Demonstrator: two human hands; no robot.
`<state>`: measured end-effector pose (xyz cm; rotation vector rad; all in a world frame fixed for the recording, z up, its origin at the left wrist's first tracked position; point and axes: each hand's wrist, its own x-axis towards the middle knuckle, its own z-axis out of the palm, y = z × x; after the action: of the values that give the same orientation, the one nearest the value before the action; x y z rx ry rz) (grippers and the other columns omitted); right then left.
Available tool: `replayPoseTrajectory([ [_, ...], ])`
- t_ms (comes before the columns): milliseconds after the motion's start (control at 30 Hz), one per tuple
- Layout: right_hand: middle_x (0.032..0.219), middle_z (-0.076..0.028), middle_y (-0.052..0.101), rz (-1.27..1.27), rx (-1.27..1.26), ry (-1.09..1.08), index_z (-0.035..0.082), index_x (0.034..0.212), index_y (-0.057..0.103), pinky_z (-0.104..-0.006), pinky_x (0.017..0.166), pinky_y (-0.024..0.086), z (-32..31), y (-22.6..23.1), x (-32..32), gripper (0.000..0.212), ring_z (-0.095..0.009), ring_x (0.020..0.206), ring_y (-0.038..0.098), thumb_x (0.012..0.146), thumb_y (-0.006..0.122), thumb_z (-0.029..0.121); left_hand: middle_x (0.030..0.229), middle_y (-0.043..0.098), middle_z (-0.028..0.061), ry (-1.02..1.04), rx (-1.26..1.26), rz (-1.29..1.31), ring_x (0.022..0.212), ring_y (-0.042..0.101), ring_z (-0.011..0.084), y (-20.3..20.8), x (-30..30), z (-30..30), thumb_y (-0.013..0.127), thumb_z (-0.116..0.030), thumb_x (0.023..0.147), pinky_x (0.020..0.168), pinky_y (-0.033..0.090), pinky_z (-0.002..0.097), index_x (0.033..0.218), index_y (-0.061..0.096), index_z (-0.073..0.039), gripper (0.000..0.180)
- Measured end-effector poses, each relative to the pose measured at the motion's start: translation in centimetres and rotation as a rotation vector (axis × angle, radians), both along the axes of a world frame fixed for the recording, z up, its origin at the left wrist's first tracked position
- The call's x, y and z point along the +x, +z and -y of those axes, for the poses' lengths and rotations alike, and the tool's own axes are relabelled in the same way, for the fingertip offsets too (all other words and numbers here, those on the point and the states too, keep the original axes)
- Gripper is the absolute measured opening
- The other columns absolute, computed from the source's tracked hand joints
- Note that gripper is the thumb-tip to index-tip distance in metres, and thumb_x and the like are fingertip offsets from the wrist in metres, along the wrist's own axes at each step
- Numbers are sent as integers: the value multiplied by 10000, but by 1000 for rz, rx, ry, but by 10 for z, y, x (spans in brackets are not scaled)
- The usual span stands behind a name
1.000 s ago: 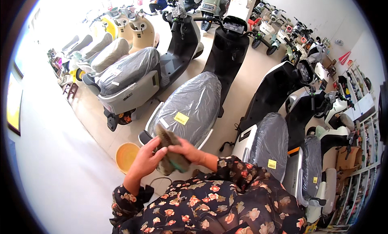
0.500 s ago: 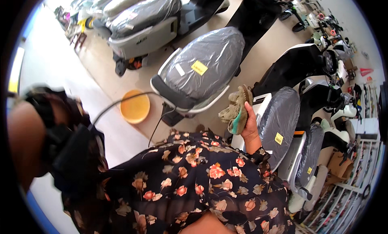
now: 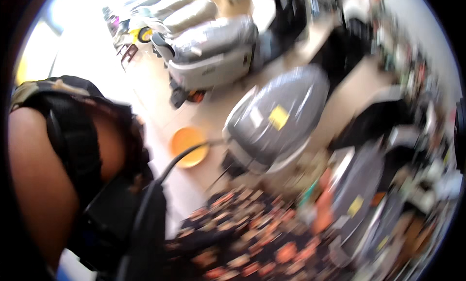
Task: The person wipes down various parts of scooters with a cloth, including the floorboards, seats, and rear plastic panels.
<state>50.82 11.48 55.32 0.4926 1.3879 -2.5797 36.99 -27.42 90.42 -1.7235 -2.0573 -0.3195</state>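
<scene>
My right hand (image 3: 324, 201) is closed on a fuzzy grey-green cloth (image 3: 310, 171) with a teal edge; both are smeared by motion. They are in front of my floral shirt, beside a scooter with a plastic-wrapped grey seat (image 3: 281, 118) bearing a yellow label. My left arm (image 3: 36, 179) is raised large at the left, with a black strap and box on it and a dark cable (image 3: 177, 159) running from there. The left hand itself does not show. An orange-yellow basin (image 3: 189, 147) sits on the floor between the left arm and the scooter.
Another scooter (image 3: 213, 72) with a wrapped seat stands further back. More scooters (image 3: 361, 188) crowd the right side, close to my right hand. Shelving and small goods line the far right, blurred. A low brown stool (image 3: 128, 52) is at the far left.
The view has swung, so scooters and basin sit further right and lower. My left arm fills more of the left side. The right hand keeps its hold on the cloth.
</scene>
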Motion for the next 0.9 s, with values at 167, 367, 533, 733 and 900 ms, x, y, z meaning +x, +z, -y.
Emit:
replayPoseTrajectory([
  [167, 1425, -112, 457, -41, 27, -85, 124, 1473, 358, -451, 1080, 394, 36, -34, -10, 564, -316, 1262, 489, 974, 549, 305, 1223, 578, 207, 204, -46, -11, 1089, 594, 283, 25, 32, 9, 555, -162, 929, 1002, 444, 378, 1306, 506, 67, 444],
  [367, 1094, -98, 669, 53, -20, -177, -7, 1246, 569, -368, 853, 539, 22, -28, -16, 396, -220, 937, 662, 949, 578, 255, 1238, 564, 217, 219, 63, -40, 1102, 591, 295, 46, 43, 7, 558, -165, 922, 1018, 436, 386, 1302, 497, 77, 455],
  [533, 1052, -70, 664, 22, -34, -205, 14, 1205, 588, -336, 823, 526, 20, -30, -18, 362, -191, 910, 647, 941, 606, 262, 1251, 552, 225, 293, 319, 52, 1112, 589, 304, 63, 61, 1, 561, -168, 916, 1032, 430, 394, 1299, 489, 86, 465],
  [733, 980, -4, 646, 72, 314, -308, 45, 1165, 625, -281, 762, 490, 3, -33, 28, 299, -117, 844, 599, 932, 646, 232, 1201, 599, 161, -45, 568, 1071, 1093, 589, 239, -62, 24, -52, 518, -138, 929, 979, 446, 355, 1216, 571, 62, 354],
  [900, 1037, -9, 647, 39, 333, -202, 14, 1231, 603, -268, 826, 475, 30, -10, 51, 358, -106, 903, 593, 946, 629, 228, 1292, 603, 88, -87, -41, 1599, 1182, 540, 155, -236, 44, -75, 550, -208, 998, 1005, 427, 312, 1434, 433, -33, 485],
])
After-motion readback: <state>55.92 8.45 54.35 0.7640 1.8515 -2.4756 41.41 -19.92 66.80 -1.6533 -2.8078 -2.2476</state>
